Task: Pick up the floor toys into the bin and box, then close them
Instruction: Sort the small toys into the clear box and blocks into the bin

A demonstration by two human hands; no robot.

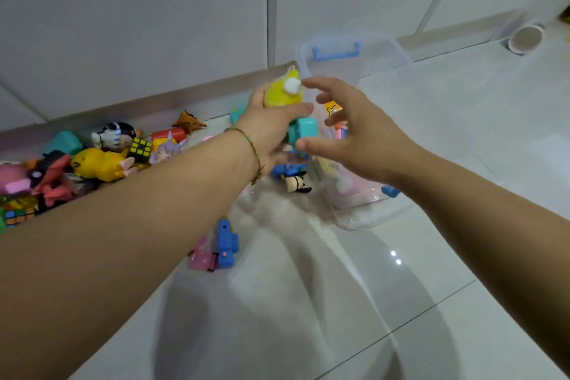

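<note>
White floor tiles [339, 287] carry the clear bin [385, 52]; left fingers [296, 108] clutch a yellow toy [279, 97] just short of its rim, right fingers [324, 83] loose beside, so an early release could miss.

The round yellow soft toy [279, 97] has a fluffy white dot. The see-through plastic bin [357, 219] has blue handles [336, 52]. The little puzzle cube [140, 149] is black with yellow squares. The shiny floor tiles [339, 302] are white.

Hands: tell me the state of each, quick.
Left hand: grips the yellow toy.
Right hand: open, fingers spread, holds nothing.
</note>
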